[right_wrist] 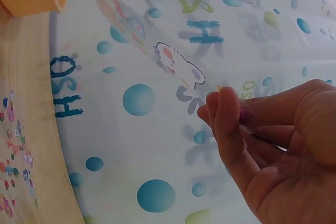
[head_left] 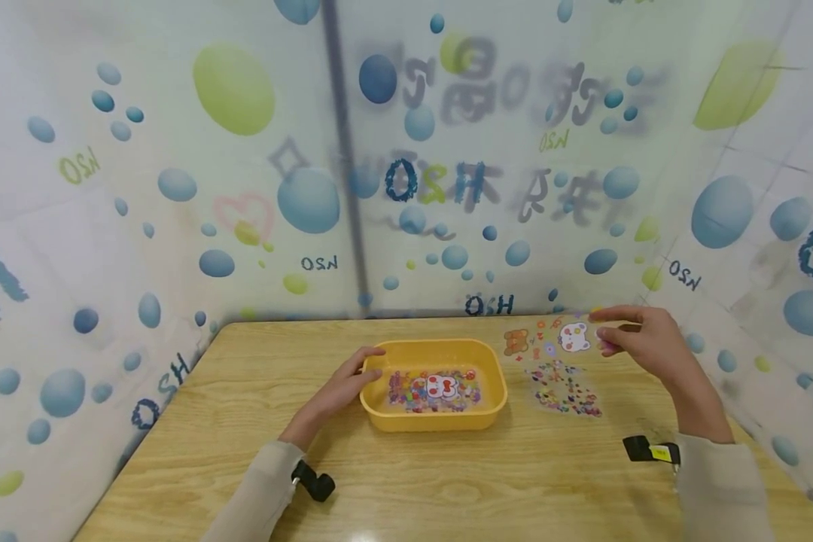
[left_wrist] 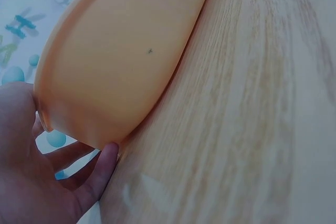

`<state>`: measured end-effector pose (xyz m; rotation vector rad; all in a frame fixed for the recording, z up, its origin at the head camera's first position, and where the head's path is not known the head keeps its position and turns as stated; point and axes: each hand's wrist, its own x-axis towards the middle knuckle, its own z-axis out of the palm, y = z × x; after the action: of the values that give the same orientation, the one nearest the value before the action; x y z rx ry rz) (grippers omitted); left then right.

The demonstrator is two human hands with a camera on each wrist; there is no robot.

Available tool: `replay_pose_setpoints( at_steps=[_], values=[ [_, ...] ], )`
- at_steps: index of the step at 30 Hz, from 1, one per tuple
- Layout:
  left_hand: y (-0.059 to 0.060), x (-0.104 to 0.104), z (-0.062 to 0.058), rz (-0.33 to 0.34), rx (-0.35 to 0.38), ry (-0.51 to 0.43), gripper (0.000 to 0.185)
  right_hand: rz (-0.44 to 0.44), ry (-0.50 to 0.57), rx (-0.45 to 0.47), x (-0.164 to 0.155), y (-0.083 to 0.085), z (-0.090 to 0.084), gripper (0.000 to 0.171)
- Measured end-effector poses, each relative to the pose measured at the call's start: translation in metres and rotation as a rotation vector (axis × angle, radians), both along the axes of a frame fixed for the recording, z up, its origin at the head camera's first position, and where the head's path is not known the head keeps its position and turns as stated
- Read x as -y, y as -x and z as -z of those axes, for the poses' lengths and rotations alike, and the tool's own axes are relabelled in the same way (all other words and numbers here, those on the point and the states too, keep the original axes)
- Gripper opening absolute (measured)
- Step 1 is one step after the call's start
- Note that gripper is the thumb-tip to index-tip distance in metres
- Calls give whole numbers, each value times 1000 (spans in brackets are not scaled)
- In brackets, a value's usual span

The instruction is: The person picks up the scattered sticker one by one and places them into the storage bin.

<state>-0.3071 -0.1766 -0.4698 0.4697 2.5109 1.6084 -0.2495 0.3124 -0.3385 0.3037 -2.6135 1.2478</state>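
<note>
A yellow plastic tub [head_left: 379, 418] [left_wrist: 121, 51] stands in the middle of the wooden table [head_left: 244, 452], with a clear sticker sheet [head_left: 435, 389] lying inside. My left hand [head_left: 342, 388] [left_wrist: 47, 182] holds the tub's left rim, fingers over the edge. My right hand [head_left: 640, 339] [right_wrist: 262, 129] pinches the corner of a second transparent sticker sheet [head_left: 555, 337] [right_wrist: 176, 64] with a bear and a white figure, lifted above the table right of the tub. A third sticker sheet [head_left: 565, 388] [right_wrist: 13, 156] lies flat on the table beneath it.
Translucent curtains [head_left: 176, 188] printed with blue and green bubbles wall in the table on the left, back and right. A dark pole [head_left: 344, 150] shows behind the back curtain. Black wrist mounts [head_left: 315, 482] sit on both sleeves.
</note>
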Motion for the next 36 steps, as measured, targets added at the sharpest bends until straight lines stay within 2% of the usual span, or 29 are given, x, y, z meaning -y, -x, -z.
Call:
replay_pose_setpoints(
  at_steps=[5,13,36],
  values=[
    [0,0,-1,-3,9,3,44,-9,-16,1,2,0,0,33],
    [1,1,-1,15,-18,5,44,-37,1,6,11,1,-1,32],
    [0,1,1,8,-13,-1,44,-82,-52,67,59,11,-8,31]
  ],
)
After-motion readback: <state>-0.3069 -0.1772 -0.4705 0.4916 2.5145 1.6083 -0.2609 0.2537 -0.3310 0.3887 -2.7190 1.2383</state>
